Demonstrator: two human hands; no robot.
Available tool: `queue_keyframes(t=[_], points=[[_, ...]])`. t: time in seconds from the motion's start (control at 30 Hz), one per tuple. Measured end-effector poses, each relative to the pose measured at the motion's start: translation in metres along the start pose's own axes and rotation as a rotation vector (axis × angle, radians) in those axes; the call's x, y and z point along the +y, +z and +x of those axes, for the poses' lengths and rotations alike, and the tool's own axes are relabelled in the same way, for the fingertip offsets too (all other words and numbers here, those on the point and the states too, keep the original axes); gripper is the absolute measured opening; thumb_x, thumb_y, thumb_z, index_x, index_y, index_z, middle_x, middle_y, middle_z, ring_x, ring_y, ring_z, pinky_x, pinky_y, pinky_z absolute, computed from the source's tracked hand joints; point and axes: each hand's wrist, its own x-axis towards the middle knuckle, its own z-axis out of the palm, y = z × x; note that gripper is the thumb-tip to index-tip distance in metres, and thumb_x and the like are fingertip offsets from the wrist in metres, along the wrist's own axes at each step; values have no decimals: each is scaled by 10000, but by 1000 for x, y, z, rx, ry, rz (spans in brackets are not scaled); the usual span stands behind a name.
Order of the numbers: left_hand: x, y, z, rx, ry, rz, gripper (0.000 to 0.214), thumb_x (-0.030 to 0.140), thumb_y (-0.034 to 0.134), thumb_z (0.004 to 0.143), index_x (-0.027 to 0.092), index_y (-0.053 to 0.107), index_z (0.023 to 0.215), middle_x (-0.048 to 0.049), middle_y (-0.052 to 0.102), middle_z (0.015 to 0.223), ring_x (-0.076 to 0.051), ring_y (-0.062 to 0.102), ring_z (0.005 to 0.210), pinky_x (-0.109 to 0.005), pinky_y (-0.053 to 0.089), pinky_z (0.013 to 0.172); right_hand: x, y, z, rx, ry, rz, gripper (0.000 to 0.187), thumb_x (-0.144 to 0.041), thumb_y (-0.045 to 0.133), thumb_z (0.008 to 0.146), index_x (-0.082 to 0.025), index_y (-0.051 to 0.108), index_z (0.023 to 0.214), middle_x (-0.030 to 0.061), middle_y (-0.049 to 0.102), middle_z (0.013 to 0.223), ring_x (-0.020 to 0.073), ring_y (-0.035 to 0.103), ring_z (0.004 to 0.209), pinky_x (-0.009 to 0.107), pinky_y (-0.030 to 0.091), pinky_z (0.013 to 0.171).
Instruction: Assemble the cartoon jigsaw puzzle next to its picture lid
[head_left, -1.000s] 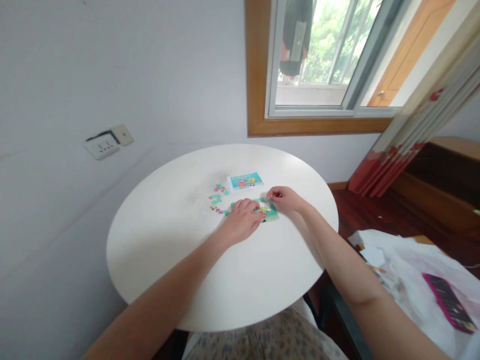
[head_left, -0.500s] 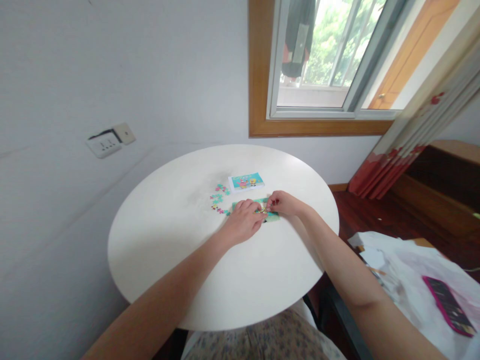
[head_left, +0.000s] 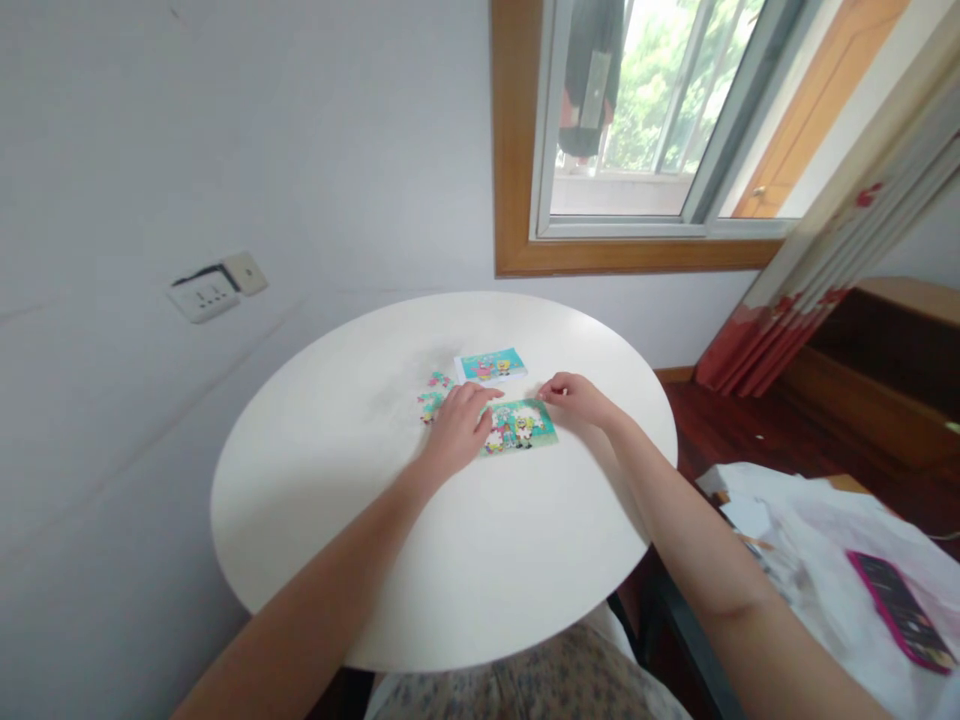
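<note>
A partly filled jigsaw puzzle [head_left: 523, 428] with cartoon figures on a teal background lies flat on the white table, pale gaps showing among its pieces. My left hand [head_left: 459, 425] rests over its left end, fingers stretched and apart, hiding that side. At the puzzle's upper right corner is my right hand [head_left: 576, 396], its fingertips pinched together; whatever may be between them is too small to make out. Loose puzzle pieces [head_left: 430, 402] lie left of my left hand, which partly covers them. Behind the puzzle sits a booklet or box [head_left: 493, 366] with a similar cartoon picture.
The round white table [head_left: 337, 480] stands against the wall under a window [head_left: 637, 110]. To the right, a pink-edged phone [head_left: 900, 608] lies on white plastic sheeting [head_left: 810, 520]. A dark chair part [head_left: 686, 620] is close to the table's right edge.
My left hand has slid left off the puzzle's middle, uncovering the figures, and its fingers have spread. My right hand has shifted slightly up and right, away from the middle.
</note>
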Motion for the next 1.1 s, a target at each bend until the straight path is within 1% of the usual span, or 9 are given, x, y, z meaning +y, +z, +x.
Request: queue_keyframes(t=[0.1,0.27,0.43,0.53,0.6,0.67,0.77,0.93,1.1], points=[[-21,-9,3,63,-68,6,315,108,402,854,200,604,1078,-63,561,1026,-213,497,1040,-388,384,975,-3,0,-2,-47,-37,-36,333,-415,543,796,-143,715,712,17,582,658,130,472,648,241,361,621],[-49,-22,4,136,-172,53,276,156,425,857,190,626,1043,-66,574,991,-215,524,965,-370,420,920,-12,0,-4,-144,-144,-83,457,-464,449,879,-155,749,725,36,577,634,133,482,650,254,394,693],[-63,-31,3,200,-222,106,264,181,450,854,199,639,1038,-59,589,977,-210,542,930,-368,416,923,-15,5,-4,-131,-266,-67,422,-442,474,884,-175,765,737,52,602,636,155,530,718,281,407,785],[-72,-32,1,213,-253,109,259,190,461,849,198,642,1034,-59,596,968,-210,548,922,-369,416,921,-16,8,-4,-184,-309,-67,381,-410,493,882,-189,771,744,46,615,645,148,542,713,284,404,810],[-78,-31,0,184,-252,92,254,203,454,859,197,647,1023,-56,606,960,-204,555,909,-362,422,910,-17,9,-4,-208,-310,-97,351,-392,517,869,-191,772,735,42,618,650,147,544,719,285,398,823],[-82,-30,-1,116,-228,75,254,213,450,865,199,654,1016,-52,615,962,-195,560,896,-353,428,901,-18,9,-5,-207,-306,-118,337,-382,530,861,-191,772,725,43,619,657,152,548,742,286,392,837],[-86,-31,-2,20,-191,67,251,212,468,850,203,669,1001,-49,628,972,-194,560,918,-351,428,906,-19,10,-4,-160,-285,-95,366,-386,504,875,-183,768,723,49,607,646,157,549,747,279,400,807],[-84,-39,-2,-39,-168,101,246,205,472,832,215,691,944,-46,643,970,-207,557,971,-375,411,942,-16,9,-3,-28,-170,-140,447,-459,456,890,-166,755,733,56,585,678,142,505,659,263,387,668],[-85,-50,-5,-176,-138,102,215,234,547,770,236,707,913,-41,649,973,-218,574,970,-374,413,953,-13,6,-4,-11,-111,-177,486,-498,426,896,-166,749,747,56,592,697,149,511,681,255,374,657]])
